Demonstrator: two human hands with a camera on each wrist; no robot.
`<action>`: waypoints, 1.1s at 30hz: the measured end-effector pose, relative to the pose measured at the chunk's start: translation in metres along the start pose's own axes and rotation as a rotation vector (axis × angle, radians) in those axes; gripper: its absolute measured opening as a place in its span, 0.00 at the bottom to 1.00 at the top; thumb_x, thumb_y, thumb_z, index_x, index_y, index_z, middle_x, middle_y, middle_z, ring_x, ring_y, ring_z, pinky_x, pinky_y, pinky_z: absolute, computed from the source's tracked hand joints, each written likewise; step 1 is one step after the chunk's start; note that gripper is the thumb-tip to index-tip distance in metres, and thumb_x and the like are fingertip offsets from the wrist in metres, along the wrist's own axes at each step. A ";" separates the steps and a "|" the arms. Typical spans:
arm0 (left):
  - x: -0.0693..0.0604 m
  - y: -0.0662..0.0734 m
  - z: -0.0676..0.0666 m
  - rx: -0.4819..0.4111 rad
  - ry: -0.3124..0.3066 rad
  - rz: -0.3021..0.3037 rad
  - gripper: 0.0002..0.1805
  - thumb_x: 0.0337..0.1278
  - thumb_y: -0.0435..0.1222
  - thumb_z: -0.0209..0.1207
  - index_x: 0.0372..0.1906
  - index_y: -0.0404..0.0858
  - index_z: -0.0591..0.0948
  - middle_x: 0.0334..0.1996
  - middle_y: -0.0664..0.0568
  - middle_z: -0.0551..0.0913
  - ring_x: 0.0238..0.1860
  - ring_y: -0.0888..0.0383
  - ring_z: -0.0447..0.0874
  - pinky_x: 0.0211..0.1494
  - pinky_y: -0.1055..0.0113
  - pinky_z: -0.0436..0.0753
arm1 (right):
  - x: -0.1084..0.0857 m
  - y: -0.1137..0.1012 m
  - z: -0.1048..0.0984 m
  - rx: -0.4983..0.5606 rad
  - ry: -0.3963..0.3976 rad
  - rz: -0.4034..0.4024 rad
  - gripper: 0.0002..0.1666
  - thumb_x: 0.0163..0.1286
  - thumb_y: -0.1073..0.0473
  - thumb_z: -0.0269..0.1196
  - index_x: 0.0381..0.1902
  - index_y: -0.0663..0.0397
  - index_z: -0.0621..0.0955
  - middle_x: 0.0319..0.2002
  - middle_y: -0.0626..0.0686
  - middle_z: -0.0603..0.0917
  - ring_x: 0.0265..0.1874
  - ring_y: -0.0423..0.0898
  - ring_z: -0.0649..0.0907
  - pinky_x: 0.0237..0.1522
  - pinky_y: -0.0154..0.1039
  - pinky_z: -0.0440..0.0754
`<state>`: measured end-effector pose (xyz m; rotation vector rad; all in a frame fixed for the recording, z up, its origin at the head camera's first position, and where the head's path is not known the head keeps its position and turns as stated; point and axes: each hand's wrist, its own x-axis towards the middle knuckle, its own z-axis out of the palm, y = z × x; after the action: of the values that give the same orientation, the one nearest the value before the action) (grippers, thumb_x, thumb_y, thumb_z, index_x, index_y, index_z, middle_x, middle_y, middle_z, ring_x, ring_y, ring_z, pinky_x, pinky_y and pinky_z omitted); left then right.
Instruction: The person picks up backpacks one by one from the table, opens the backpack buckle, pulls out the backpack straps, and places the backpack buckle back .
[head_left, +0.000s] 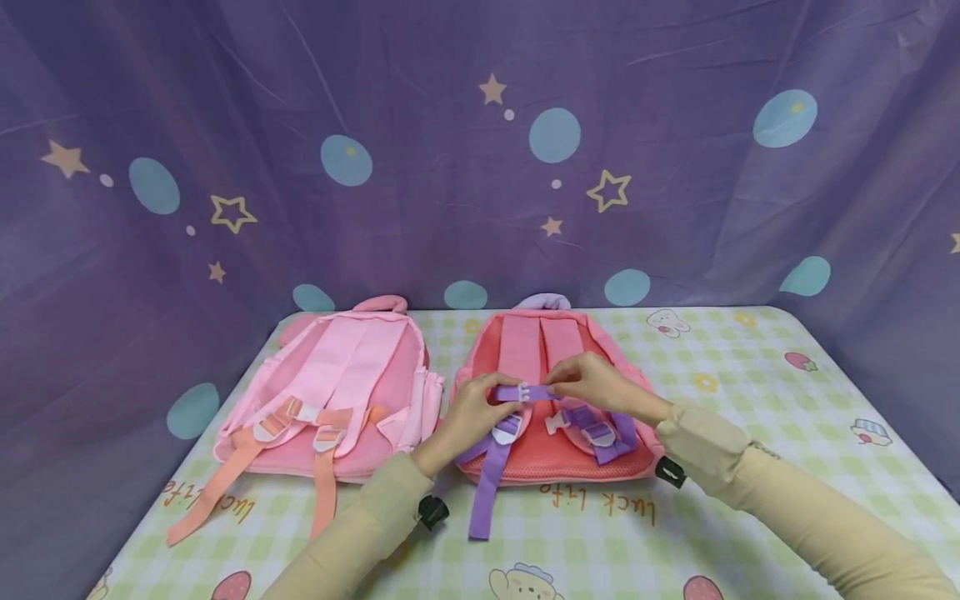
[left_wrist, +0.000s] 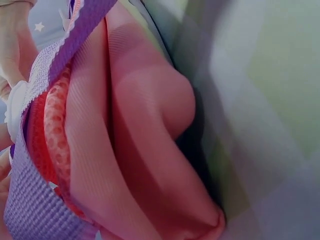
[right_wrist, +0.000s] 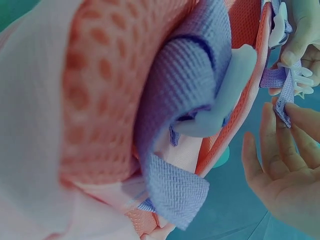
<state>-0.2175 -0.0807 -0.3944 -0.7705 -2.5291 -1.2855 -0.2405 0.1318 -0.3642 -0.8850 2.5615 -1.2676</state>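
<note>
A coral-pink backpack (head_left: 517, 462) lies back side up on the table, its pink shoulder straps facing up. Above it my left hand (head_left: 474, 410) pinches a purple strap (head_left: 538, 392) beside a white pronged buckle half (head_left: 522, 392). The fingertips of my right hand (head_left: 596, 382) grip the free end of that strap, right of the buckle; the right wrist view shows the strap end (right_wrist: 285, 102) between thumb and fingers. A second white buckle half (head_left: 556, 422) lies apart, on the right shoulder strap's purple webbing (head_left: 581, 419). In the left wrist view, purple webbing (left_wrist: 35, 200) partly hides the hands.
Left of it lies a light-pink backpack (head_left: 375, 367) with orange straps (head_left: 213, 492) trailing over the checked tablecloth (head_left: 757, 400). A loose purple strap end (head_left: 487, 504) hangs past the coral backpack's near edge. Behind the table hangs a purple curtain (head_left: 420, 233).
</note>
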 end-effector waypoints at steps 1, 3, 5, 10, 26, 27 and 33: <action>0.000 0.000 0.000 0.001 0.001 -0.001 0.14 0.43 0.33 0.65 0.40 0.37 0.80 0.37 0.49 0.81 0.39 0.58 0.77 0.43 0.67 0.75 | 0.000 0.000 0.000 0.003 0.000 0.001 0.08 0.59 0.66 0.58 0.35 0.61 0.82 0.31 0.52 0.83 0.26 0.40 0.79 0.31 0.33 0.76; 0.000 0.000 0.001 0.003 0.004 0.000 0.14 0.43 0.33 0.65 0.40 0.37 0.80 0.37 0.49 0.81 0.39 0.58 0.77 0.43 0.67 0.75 | 0.001 -0.001 0.001 0.006 0.003 0.001 0.08 0.59 0.66 0.58 0.35 0.61 0.82 0.31 0.52 0.83 0.26 0.40 0.79 0.32 0.34 0.76; 0.000 0.000 0.001 0.009 0.004 0.005 0.14 0.43 0.33 0.65 0.40 0.37 0.80 0.37 0.49 0.81 0.39 0.58 0.77 0.43 0.67 0.75 | 0.001 -0.002 0.001 0.004 0.005 0.003 0.08 0.59 0.66 0.58 0.36 0.61 0.82 0.32 0.52 0.83 0.27 0.40 0.79 0.32 0.33 0.76; 0.002 0.001 0.002 0.015 0.008 0.008 0.14 0.42 0.34 0.65 0.39 0.36 0.80 0.36 0.49 0.81 0.38 0.59 0.77 0.42 0.68 0.76 | 0.003 -0.003 0.002 0.021 0.007 -0.008 0.09 0.59 0.67 0.58 0.36 0.63 0.82 0.34 0.54 0.83 0.29 0.40 0.80 0.34 0.33 0.77; 0.003 0.000 0.002 0.033 0.014 0.022 0.15 0.41 0.35 0.66 0.39 0.35 0.82 0.36 0.48 0.82 0.39 0.57 0.78 0.41 0.69 0.76 | 0.006 -0.005 0.007 0.039 0.008 -0.013 0.09 0.58 0.67 0.59 0.37 0.64 0.82 0.35 0.56 0.83 0.32 0.43 0.81 0.35 0.34 0.78; 0.003 0.000 0.002 0.033 0.017 0.029 0.15 0.41 0.34 0.66 0.39 0.35 0.82 0.36 0.48 0.82 0.39 0.57 0.78 0.41 0.69 0.76 | 0.005 -0.005 0.007 0.042 0.007 -0.010 0.09 0.58 0.67 0.58 0.37 0.64 0.81 0.35 0.56 0.83 0.32 0.43 0.81 0.35 0.34 0.78; 0.002 -0.001 0.001 0.015 0.022 0.038 0.15 0.41 0.33 0.66 0.39 0.34 0.81 0.36 0.47 0.82 0.38 0.57 0.78 0.40 0.68 0.76 | 0.003 -0.002 0.005 0.042 0.009 0.013 0.11 0.58 0.67 0.58 0.38 0.66 0.81 0.36 0.58 0.83 0.32 0.43 0.81 0.34 0.34 0.78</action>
<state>-0.2195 -0.0793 -0.3947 -0.7930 -2.4919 -1.2550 -0.2398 0.1258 -0.3659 -0.8556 2.5337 -1.3194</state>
